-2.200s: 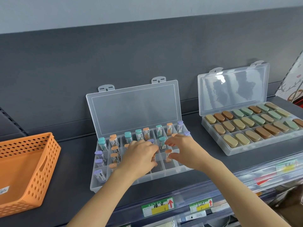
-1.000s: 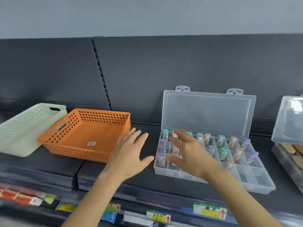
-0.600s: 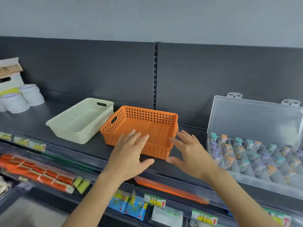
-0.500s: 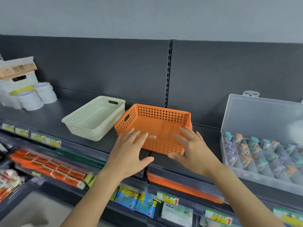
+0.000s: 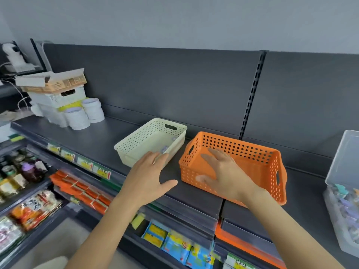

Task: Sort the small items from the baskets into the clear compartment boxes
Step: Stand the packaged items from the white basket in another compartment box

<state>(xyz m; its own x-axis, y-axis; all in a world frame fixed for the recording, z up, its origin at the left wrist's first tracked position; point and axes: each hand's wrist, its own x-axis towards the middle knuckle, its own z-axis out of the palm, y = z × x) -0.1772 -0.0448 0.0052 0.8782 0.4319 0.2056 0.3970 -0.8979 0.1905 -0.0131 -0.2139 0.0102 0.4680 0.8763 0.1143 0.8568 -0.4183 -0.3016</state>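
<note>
An orange perforated basket (image 5: 258, 152) sits on the dark shelf at centre right and looks bare inside. To its left stands a cream perforated basket (image 5: 139, 138) with a few small purple-capped items (image 5: 165, 148) near its right wall. My left hand (image 5: 149, 175) hovers open in front of the cream basket's near corner. My right hand (image 5: 225, 171) is open, fingers spread, over the orange basket's front left rim. A clear compartment box (image 5: 342, 195) with small capped vials shows at the right edge, lid up.
The dark shelf (image 5: 101, 140) carries a pile of white tubs and a carton (image 5: 64, 101) at the far left. Lower shelves hold packaged goods (image 5: 83, 195) and price tags. A slotted upright (image 5: 250, 98) divides the back panel.
The view has swung left, away from the compartment boxes to the two baskets. Both hands left the box of vials and moved left, open, to the baskets.
</note>
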